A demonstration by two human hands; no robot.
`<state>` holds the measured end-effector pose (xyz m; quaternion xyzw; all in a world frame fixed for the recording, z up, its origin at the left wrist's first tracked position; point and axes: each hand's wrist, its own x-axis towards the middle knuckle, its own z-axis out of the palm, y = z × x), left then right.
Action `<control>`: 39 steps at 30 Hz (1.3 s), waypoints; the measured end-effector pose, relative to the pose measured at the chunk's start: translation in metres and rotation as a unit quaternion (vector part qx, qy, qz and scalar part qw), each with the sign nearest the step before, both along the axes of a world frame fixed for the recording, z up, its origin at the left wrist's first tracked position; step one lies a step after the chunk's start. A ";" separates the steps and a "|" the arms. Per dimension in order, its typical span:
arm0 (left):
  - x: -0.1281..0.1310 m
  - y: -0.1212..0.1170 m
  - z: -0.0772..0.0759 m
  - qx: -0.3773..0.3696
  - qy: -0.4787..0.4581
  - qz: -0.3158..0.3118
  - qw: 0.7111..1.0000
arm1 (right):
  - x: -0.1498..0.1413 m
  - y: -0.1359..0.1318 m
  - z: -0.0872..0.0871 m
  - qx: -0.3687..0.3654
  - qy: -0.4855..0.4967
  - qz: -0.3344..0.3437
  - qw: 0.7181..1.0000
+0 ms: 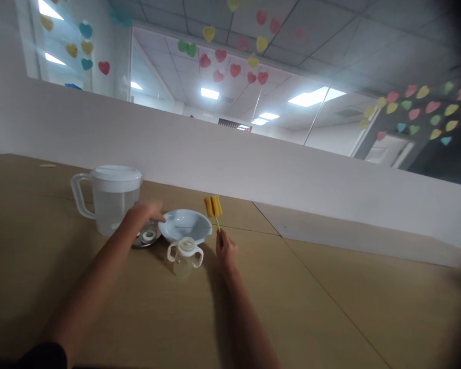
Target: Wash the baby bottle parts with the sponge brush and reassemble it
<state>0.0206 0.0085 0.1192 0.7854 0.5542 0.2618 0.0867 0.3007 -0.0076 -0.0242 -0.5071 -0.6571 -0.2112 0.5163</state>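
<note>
My right hand (225, 249) is closed around the thin green stem of a bottle brush (213, 207), whose yellow sponge head stands up beside a white bowl (186, 225). My left hand (145, 211) reaches over the bowl's left rim, above a small metal dish (146, 238) that holds a white ring; its fingers are blurred. A small two-handled baby bottle (185, 256) stands upright just in front of the bowl, between my hands.
A clear plastic pitcher (109, 197) with a white lid stands left of the bowl. All of it rests on a wooden table (330, 307) against a low white wall. Heart-shaped stickers cover the glass above.
</note>
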 end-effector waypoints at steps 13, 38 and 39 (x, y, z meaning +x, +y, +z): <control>0.089 -0.073 0.013 -0.093 0.257 -0.143 0.951 | -0.002 -0.002 0.002 -0.011 0.022 0.001 1.000; 0.061 -0.026 0.022 0.191 -0.176 -0.084 0.962 | -0.029 -0.018 0.035 0.001 0.260 0.079 0.962; 0.059 -0.025 0.021 0.183 -0.186 -0.083 0.962 | -0.027 -0.018 0.037 0.003 0.277 0.063 0.959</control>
